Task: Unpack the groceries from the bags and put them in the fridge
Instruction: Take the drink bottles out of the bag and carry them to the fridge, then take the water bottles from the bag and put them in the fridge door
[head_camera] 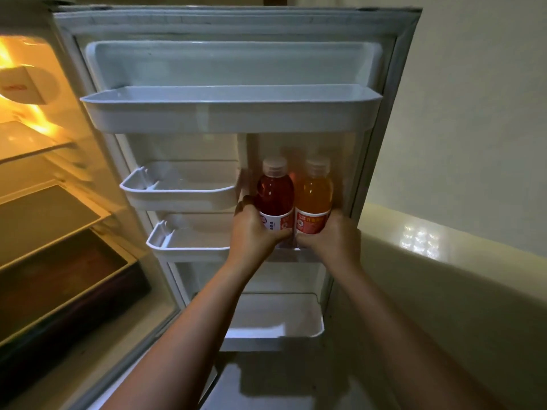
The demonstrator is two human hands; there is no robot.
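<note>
Left hand [254, 232] grips the red bottle [274, 194], right hand [331, 236] grips the orange bottle [314, 196]; both stand upright, touching, in the open fridge door [231, 69] at its right side.

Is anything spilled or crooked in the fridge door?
Nothing stands out. The red bottle and the orange bottle stand upright side by side in the door, caps on, the left hand and right hand each holding one. No spill shows on the door shelves.

Left hand [254, 232] grips red bottle [274, 196], right hand [331, 235] orange bottle [314, 196], upright in fridge door [231, 28].
</note>
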